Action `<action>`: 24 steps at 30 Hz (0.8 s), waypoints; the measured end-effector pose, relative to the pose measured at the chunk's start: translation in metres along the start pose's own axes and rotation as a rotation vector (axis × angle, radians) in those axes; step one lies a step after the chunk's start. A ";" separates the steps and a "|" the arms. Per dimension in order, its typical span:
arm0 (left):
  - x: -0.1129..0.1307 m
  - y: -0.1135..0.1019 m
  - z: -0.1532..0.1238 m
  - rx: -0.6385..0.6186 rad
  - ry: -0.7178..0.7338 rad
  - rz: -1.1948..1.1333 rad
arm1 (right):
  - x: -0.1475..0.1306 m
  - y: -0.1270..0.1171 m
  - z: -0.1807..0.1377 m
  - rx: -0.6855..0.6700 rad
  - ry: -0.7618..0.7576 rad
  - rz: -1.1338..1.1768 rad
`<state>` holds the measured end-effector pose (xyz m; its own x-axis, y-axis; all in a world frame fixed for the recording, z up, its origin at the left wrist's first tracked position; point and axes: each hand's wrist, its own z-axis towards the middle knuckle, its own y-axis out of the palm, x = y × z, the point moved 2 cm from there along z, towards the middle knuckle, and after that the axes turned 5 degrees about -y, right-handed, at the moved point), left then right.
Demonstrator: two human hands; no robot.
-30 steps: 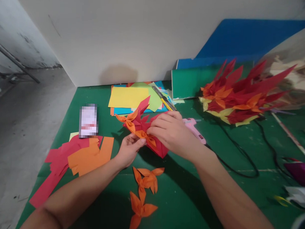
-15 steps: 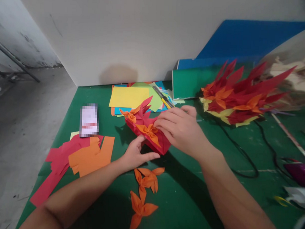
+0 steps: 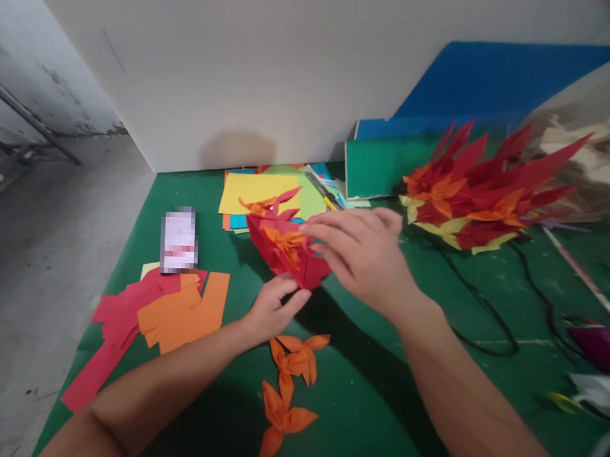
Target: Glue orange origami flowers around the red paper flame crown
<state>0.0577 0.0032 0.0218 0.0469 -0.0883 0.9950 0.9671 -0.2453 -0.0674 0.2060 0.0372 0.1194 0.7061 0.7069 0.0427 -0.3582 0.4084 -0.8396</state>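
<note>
A red folded-paper piece [image 3: 312, 272] with pointed petals is held above the table, tilted. Two orange paper flowers sit on it, the nearer flower [image 3: 284, 238] close to my right fingertips. My left hand [image 3: 275, 306] grips the lower near edge of the red piece between thumb and fingers. Over its right side is my right hand [image 3: 357, 253], fingers stretched out and apart, fingertips at the orange flower; whether they touch it I cannot tell. Loose orange paper flowers [image 3: 283, 414] lie on the table below my left hand.
On the green table [image 3: 194, 391], a phone [image 3: 179, 241] lies by orange paper strips [image 3: 182, 314] and red strips [image 3: 122, 309]. Coloured sheets [image 3: 259, 193] with a utility knife [image 3: 323, 191] are behind. A larger red paper arrangement [image 3: 486, 188], a black cord [image 3: 481, 328] and a purple tool [image 3: 596, 342] are right.
The red piece has turned and shifted slightly left and up, my left hand moving with it. My right fingers have lifted and spread from the orange flower.
</note>
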 end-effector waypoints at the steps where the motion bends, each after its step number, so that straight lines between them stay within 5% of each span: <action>1: 0.001 -0.001 0.000 0.036 -0.035 -0.044 | 0.004 -0.003 -0.001 0.014 0.034 0.002; 10: -0.009 -0.008 -0.003 0.288 -0.160 -0.365 | 0.022 -0.017 -0.010 -0.161 -0.011 0.071; 21: -0.006 0.000 -0.009 0.168 -0.144 -0.580 | 0.004 -0.023 -0.005 -0.080 0.028 0.118; 24: -0.003 0.000 -0.008 0.236 -0.156 -0.595 | 0.002 -0.033 -0.003 0.015 0.046 0.144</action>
<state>0.0559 -0.0046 0.0180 -0.4943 0.1422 0.8576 0.8671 0.0105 0.4980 0.2209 0.0237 0.1458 0.6743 0.7313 -0.1026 -0.4661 0.3136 -0.8273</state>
